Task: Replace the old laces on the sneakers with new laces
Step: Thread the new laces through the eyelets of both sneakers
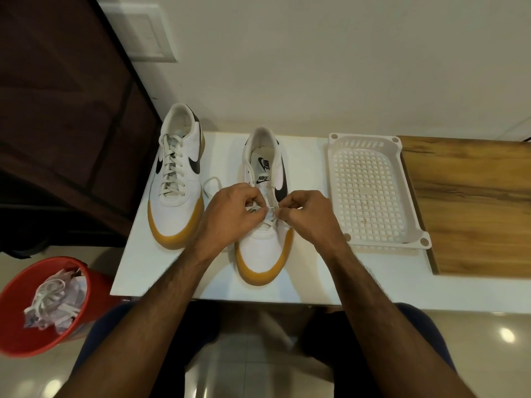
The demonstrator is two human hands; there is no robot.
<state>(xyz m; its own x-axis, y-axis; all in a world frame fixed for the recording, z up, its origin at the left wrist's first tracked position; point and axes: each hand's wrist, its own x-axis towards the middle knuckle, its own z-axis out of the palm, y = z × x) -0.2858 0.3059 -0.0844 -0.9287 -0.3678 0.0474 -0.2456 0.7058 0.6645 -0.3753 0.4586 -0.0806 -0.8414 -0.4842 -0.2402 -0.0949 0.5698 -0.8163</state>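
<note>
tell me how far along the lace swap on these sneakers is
Done: the left sneaker is laced to the top, and loose laces lie in the red bucket. In hand: the left hand and right hand pinch a white lace at the lowest eyelets of the right sneaker. Left: its upper eyelets look empty, so most of that shoe remains.

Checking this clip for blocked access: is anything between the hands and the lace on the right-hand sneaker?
Nothing visible. The left hand and right hand already pinch the lace over the sneaker. The other sneaker and the basket sit off to the sides.
</note>
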